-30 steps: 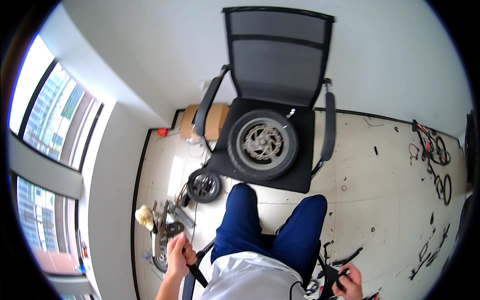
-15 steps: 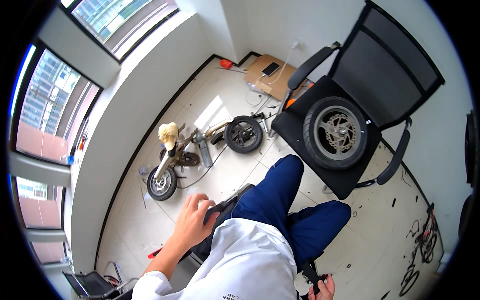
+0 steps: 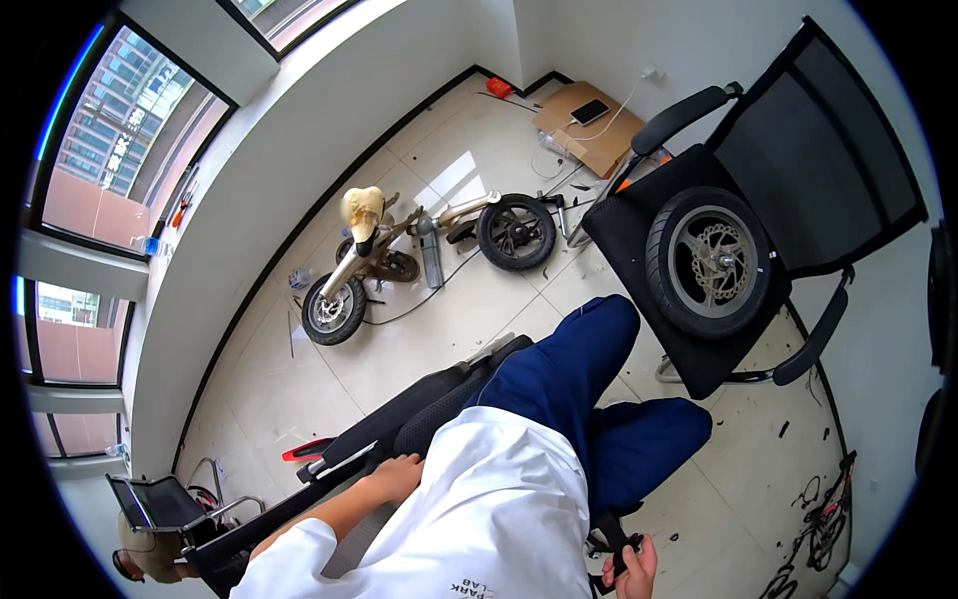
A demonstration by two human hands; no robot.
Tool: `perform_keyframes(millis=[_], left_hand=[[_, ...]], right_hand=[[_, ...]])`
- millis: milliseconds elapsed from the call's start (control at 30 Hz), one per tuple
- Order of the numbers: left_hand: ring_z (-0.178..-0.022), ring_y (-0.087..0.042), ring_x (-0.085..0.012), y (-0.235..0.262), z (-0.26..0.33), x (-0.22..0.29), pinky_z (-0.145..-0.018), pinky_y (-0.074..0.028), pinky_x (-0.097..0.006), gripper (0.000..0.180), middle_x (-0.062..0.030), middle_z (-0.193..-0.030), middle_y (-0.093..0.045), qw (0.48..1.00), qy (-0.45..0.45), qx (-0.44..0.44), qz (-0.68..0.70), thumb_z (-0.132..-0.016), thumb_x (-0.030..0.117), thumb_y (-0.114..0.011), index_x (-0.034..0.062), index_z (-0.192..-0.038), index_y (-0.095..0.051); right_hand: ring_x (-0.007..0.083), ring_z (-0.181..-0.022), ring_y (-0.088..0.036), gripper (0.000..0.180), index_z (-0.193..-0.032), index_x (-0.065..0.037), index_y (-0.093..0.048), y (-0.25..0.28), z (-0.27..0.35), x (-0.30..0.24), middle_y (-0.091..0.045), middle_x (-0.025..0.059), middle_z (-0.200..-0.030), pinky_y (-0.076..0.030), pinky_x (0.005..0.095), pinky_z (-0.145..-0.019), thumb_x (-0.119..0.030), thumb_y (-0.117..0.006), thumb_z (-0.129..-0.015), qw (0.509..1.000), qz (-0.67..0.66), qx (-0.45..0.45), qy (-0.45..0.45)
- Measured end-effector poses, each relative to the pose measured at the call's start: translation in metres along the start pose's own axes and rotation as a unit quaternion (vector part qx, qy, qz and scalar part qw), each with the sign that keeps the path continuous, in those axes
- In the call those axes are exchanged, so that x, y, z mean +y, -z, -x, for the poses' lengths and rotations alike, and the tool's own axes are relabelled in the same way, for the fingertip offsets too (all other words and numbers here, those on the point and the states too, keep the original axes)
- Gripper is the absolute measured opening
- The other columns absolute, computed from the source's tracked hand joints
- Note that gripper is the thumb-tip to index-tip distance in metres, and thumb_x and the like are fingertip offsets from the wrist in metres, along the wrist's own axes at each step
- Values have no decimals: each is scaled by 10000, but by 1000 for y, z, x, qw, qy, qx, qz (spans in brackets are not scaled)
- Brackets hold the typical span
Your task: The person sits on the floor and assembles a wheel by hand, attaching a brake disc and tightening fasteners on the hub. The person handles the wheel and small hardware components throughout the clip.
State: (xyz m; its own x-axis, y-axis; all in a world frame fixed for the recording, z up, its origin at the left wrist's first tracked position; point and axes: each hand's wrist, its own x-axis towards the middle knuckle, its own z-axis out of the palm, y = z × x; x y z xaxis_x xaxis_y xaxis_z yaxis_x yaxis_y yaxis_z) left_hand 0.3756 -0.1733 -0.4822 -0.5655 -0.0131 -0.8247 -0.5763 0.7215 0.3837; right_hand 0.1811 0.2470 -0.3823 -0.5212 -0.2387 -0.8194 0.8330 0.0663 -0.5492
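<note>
The left hand (image 3: 397, 469) was laid flat on the black armrest (image 3: 399, 424) of the person's own chair, fingers curled loosely over its edge. The right hand (image 3: 631, 565) was closed around a small black tool (image 3: 611, 539) low beside the right thigh. The armrest was judged stiff, firm and not slippery, best gripped across its padded top. The tool looked light and rigid, well held by its middle.

Black chair armrest (image 3: 399, 424) under the left hand (image 3: 397, 476), slanted
</note>
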Motion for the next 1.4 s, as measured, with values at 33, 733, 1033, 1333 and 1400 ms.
perform_keyframes(millis=[33,733,1033,1333,1400], left_hand=[[-1151,-628,-417,2,1,2,-955,-518,-515,447,-240,-1220,-623,999,17,-19,45,-925,289,-585,40,-1296,-572],[-818,-626,-432,53,-1,47,-759,-492,-466,402,-294,-870,-628,930,59,232,279,-1029,314,-545,-83,-980,-589],[-1096,-650,-277,-28,-25,-47,-954,-503,-382,594,-195,-1204,-670,890,152,97,418,-876,260,-732,-28,-1343,-502],[-814,-662,-211,85,-58,68,-751,-501,-366,203,-136,-934,-702,882,44,259,392,-940,137,-582,0,-1072,-651],[-780,-631,-199,109,-54,103,-722,-479,-357,161,-119,-895,-667,896,10,238,375,-947,140,-573,11,-1027,-628]], right_hand=[[138,-496,-527,231,-1235,-85,-537,1,-3,1,-650,81,-773,-392,261,-432,-169,-603,-1029,1000,-3,-3,8],[138,-524,-507,191,-1174,-64,-544,-1,-17,5,-577,47,-734,-414,280,-496,-153,-612,-1018,995,-44,72,43],[214,-502,-587,248,-1209,-64,-411,32,-35,44,-644,175,-726,-474,329,-451,-126,-559,-1020,994,-76,47,63],[142,-572,-599,199,-1129,17,-532,11,-25,13,-683,138,-799,-488,286,-533,-133,-607,-1021,994,-52,36,85],[110,-575,-600,262,-1181,37,-574,7,-29,19,-713,123,-828,-485,254,-524,-162,-623,-1018,990,-52,50,125]])
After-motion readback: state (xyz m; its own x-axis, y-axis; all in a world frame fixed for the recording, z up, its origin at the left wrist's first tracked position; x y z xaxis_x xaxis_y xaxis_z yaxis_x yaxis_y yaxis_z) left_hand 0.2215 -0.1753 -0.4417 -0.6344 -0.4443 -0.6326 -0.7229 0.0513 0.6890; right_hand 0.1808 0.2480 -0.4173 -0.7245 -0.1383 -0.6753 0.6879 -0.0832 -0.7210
